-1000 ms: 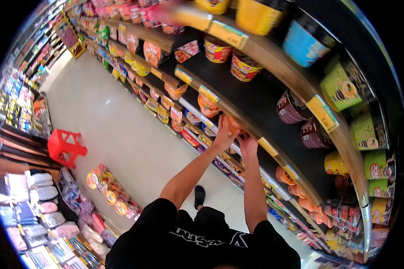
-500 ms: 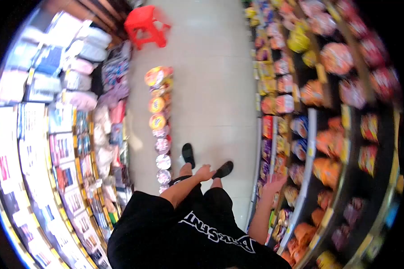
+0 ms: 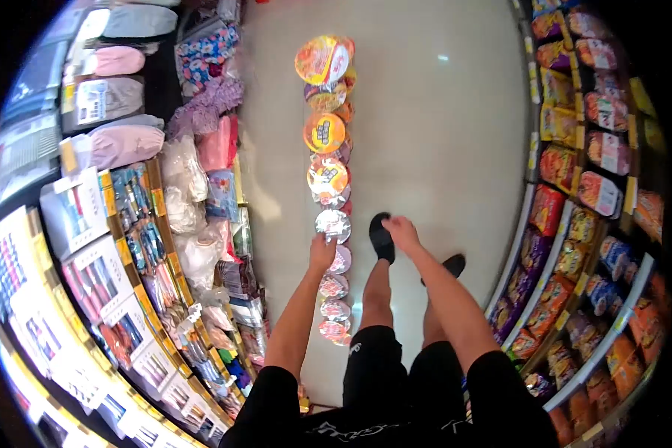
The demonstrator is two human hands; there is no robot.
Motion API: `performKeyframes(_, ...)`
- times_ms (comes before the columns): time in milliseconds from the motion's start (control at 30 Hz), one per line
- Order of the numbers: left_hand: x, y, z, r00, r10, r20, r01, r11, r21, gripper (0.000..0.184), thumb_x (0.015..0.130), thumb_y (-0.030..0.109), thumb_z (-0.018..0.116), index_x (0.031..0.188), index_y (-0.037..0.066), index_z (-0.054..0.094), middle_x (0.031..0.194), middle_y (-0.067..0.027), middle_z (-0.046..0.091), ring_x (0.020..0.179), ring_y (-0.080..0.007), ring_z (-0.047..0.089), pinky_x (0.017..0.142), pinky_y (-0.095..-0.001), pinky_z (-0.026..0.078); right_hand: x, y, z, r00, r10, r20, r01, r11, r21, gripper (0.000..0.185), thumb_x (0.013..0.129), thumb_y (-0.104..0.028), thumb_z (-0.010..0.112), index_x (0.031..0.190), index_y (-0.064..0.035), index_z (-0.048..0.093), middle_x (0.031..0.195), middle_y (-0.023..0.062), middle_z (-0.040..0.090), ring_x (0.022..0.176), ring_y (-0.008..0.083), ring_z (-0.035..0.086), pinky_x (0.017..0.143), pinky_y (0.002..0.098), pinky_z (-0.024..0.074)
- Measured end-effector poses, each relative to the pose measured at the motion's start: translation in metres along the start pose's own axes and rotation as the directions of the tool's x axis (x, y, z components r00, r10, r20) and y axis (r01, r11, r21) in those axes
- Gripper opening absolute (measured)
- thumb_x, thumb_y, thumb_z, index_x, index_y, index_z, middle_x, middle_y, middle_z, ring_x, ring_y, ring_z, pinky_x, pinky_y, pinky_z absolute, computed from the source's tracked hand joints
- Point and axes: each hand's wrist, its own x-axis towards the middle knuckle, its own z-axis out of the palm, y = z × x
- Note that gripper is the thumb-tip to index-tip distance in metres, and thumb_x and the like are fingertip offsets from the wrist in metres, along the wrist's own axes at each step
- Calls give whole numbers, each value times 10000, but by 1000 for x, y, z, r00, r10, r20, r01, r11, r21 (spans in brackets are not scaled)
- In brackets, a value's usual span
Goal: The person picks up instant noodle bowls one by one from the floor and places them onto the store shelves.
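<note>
A line of instant noodle cups and bowls [image 3: 324,133] with round printed lids runs along the floor. The largest bowl [image 3: 323,60], with a yellow and red lid, is at the far end. My left hand [image 3: 323,252] is over the line, its fingers curled at the near edge of a silver-lidded cup [image 3: 334,224]. Whether it grips that cup I cannot tell. Pink-lidded cups [image 3: 334,286] continue below it. To the right, my right hand [image 3: 403,233] hangs in front of my left shoe, fingers curled together, with no item visible in it.
Shelves of packaged noodles [image 3: 556,168] line the right side. On the left, racks hold boxed goods [image 3: 101,280], bagged items [image 3: 194,201] and folded fabric pieces [image 3: 123,142]. The pale tiled floor [image 3: 433,127] runs between them. My black shoes [image 3: 381,237] stand right of the cups.
My view has turned toward the left side and the noodle line. My right hand has left the right shelf and curled its fingers; my left hand has moved over the cups.
</note>
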Motion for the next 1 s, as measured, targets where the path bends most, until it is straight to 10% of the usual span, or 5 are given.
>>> performKeyframes(267, 141, -63, 29, 989, -82, -119, 59, 981, -182, 584, 830, 259, 587, 1288, -26, 363, 1261, -214, 466, 1077, -306, 527, 875, -375, 427, 121, -62, 93, 968, -249, 11, 249, 968, -10, 509, 743, -255, 618, 1141, 32, 482, 1107, 253, 531, 1048, 328, 530, 867, 386, 431)
performKeyframes(467, 147, -17, -1, 949, -190, 251, 306, 744, -593, 570, 832, 92, 563, 1334, 67, 295, 1255, -85, 439, 989, -181, 512, 787, -290, 447, 140, -43, 121, 955, -295, -24, 296, 953, 59, 475, 707, -196, 633, 1116, 19, 525, 1112, 224, 545, 1039, 343, 530, 863, 390, 439)
performKeyframes(567, 120, -8, 6, 956, -197, 215, 289, 750, -595, 540, 835, 114, 574, 1308, 72, 316, 1244, -81, 426, 993, -182, 509, 774, -327, 458, 107, -32, 100, 968, -247, -53, 249, 900, 357, 458, 661, -158, 681, 1071, 4, 554, 981, 189, 598, 934, 309, 584, 822, 387, 470)
performKeyframes(833, -11, 49, 57, 895, 121, 429, 50, 929, -366, 325, 842, 123, 572, 1079, 11, 379, 994, -106, 480, 856, -176, 541, 677, -290, 470, -65, 54, -26, 976, 217, -16, -208, 953, 219, 704, 692, -253, 641, 1266, 57, 375, 1152, 267, 522, 1092, 357, 504, 939, 384, 399)
performKeyframes(1000, -125, 148, 83, 768, 217, 603, -128, 974, -186, 361, 786, 120, 618, 1058, -6, 417, 959, -169, 531, 835, -282, 576, 737, -358, 466, -189, 137, -105, 915, 344, -211, -283, 920, 271, 458, 731, -289, 644, 1095, -45, 512, 879, 154, 622, 784, 227, 617, 665, 331, 491)
